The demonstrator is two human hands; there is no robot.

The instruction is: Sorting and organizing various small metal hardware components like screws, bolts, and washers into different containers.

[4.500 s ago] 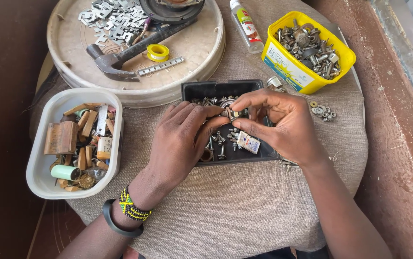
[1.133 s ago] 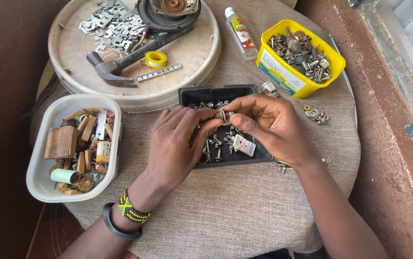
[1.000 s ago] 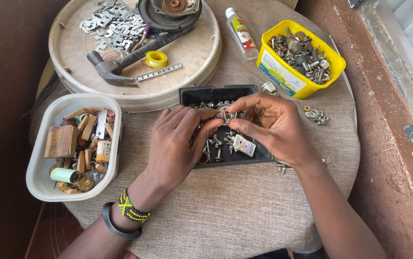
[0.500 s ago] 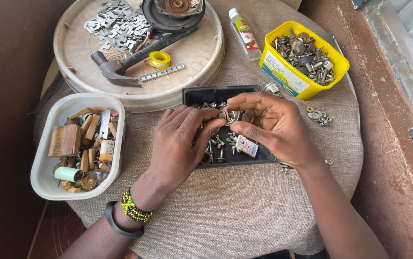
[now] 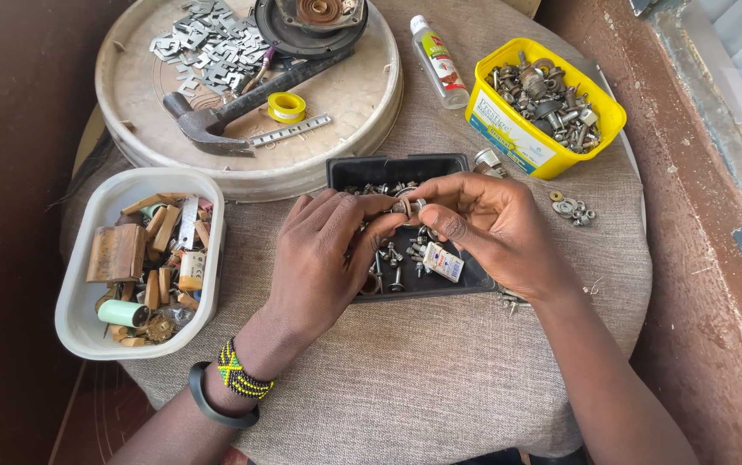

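Note:
Both of my hands meet over a small black tray (image 5: 371, 168) of screws and bolts on a cloth-covered table. My left hand (image 5: 323, 254) and my right hand (image 5: 491, 228) pinch a small metal piece (image 5: 405, 207), a bolt or nut with a washer, between their fingertips. A small white block (image 5: 444, 261) lies in the tray just under my right thumb. My left wrist wears a beaded band and a black ring band.
A white tub (image 5: 86, 331) of wooden and mixed bits stands left. A yellow tub (image 5: 509, 129) of metal hardware sits at the back right, a small bottle (image 5: 438, 60) beside it. A round tray (image 5: 130, 129) holds a hammer (image 5: 216, 116), yellow tape and metal plates. Loose washers (image 5: 573, 208) lie right.
My hands have stayed together over the black tray, fingers shifting slightly on the small metal piece. The view has drifted a little.

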